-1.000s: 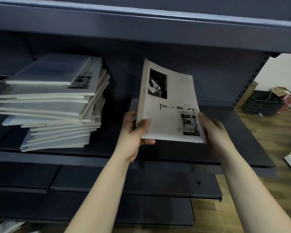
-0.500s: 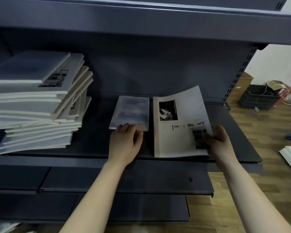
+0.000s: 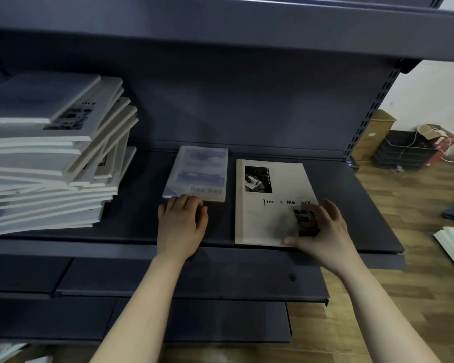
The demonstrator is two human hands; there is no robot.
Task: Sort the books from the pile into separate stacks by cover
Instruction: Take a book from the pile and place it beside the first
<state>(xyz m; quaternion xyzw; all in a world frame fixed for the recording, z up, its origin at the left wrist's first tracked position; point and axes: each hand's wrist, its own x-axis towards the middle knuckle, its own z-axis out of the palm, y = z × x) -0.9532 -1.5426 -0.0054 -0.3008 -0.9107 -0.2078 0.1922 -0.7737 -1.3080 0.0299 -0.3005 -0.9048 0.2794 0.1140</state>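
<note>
From the head view, our only one, we see the pile (image 3: 50, 158) of books at the left of the shelf (image 3: 142, 226), loosely stacked and slewed, with white and bluish covers mixed through it. Two books lie flat and apart from it, side by side with a narrow gap between them: a smaller blue book (image 3: 198, 174) in the middle of the shelf and a larger white book (image 3: 268, 203) to its right, its near edge at the shelf's front lip. Our left hand (image 3: 181, 224) rests on the shelf with bent fingers against the blue book's near edge; whether that grip pinches the edge or only touches it we cannot tell, since the fingertips are hidden. Our right hand (image 3: 323, 231) is over the white book's near right corner, blurred, its grip wide, fingers spread and holding nothing, thumb at the near edge. We judge the step in hand to be the seating of the first book of each stack, one per cover. The sort has barely begun, as nearly all the books are in the pile. The next move calls for freeing both hands, reaching left to the pile's top book, reading its cover, and laying it squarely on the matching stack without dragging the slewed books below it off the pile.
</note>
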